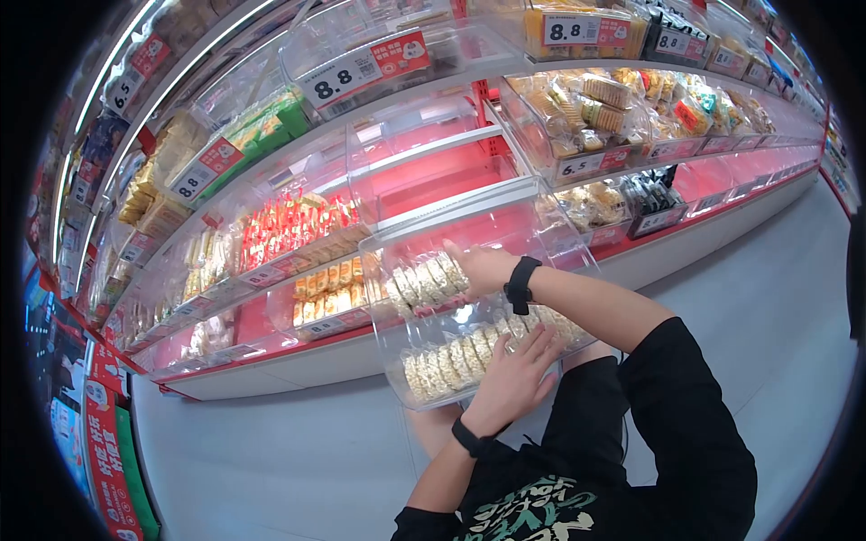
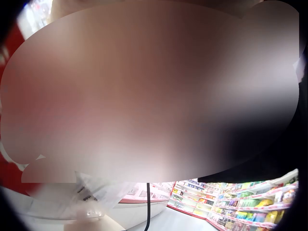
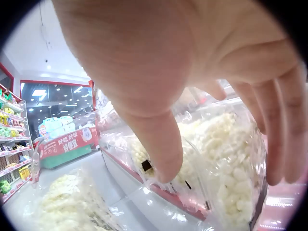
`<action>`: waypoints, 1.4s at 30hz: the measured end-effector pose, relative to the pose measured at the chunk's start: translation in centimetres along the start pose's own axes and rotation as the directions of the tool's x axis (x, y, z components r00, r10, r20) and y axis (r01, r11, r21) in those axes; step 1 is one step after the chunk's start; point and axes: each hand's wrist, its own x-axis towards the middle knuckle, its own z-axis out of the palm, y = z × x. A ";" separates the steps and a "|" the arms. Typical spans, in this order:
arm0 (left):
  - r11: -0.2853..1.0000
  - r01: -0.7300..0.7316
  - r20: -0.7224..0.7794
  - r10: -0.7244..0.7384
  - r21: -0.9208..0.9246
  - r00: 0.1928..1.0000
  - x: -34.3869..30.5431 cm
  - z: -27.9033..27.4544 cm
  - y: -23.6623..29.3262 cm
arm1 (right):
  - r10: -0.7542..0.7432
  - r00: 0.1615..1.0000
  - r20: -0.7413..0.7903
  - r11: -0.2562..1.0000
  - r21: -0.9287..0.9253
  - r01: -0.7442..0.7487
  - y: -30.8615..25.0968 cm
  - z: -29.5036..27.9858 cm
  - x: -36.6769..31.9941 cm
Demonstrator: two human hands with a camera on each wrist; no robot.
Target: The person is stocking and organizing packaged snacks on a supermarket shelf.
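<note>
A clear plastic bin [image 1: 390, 353] extends from the shelf over the person's legs. It holds two rows of bagged pale puffed-rice cakes, a back row [image 1: 422, 283] and a front row [image 1: 444, 368]. My right hand [image 1: 484, 270] grips the right end of the back row. In the right wrist view, its thumb and fingers straddle a bag of puffed-rice cakes [image 3: 231, 159]. My left hand [image 1: 519, 379] lies with extended fingers over the front row's right part, partly hiding it. A large blur covers most of the left wrist view.
Shelves with price tags surround the bin. Red-wrapped snacks [image 1: 293, 225] and orange-packed snacks [image 1: 327, 293] stand left of it, bagged biscuits [image 1: 582, 104] at upper right. A red shelf bay [image 1: 433, 185] lies behind. Grey floor [image 1: 271, 442] spreads below; a red display stand [image 1: 104, 451] is far left.
</note>
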 end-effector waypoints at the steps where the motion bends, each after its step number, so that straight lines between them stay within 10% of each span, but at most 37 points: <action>1: 1.000 0.005 0.001 -0.005 0.004 1.000 -0.9 -1.3 0.2 | 0.024 0.998 0.059 0.998 0.048 -0.027 0.4 -0.5 0.5; 6: 0.994 0.110 -0.048 -0.110 -0.015 0.993 -5.5 -6.1 -1.7 | 0.153 0.969 0.196 0.961 0.199 -0.192 1.8 -3.9 -0.3; 11: 0.968 0.248 -0.071 -0.250 -0.045 0.965 -6.4 -11.6 -6.5 | 0.020 0.998 0.067 0.959 0.280 -0.038 5.8 -0.4 0.7; 21: 0.814 0.313 0.098 -0.408 0.489 0.908 -5.3 -10.4 -14.2 | 0.004 0.999 0.043 0.969 0.245 -0.014 3.6 -2.1 -0.7; 30: 0.890 0.416 -0.186 -0.384 0.186 0.905 -4.9 -9.3 -13.2 | -0.472 0.880 -0.057 0.869 -0.200 0.453 -5.6 -1.5 3.4; 42: 0.773 0.629 -0.340 -0.572 0.080 0.746 -6.8 -7.7 -13.5 | -0.432 0.902 -0.016 0.885 -0.202 0.420 -3.2 1.4 5.1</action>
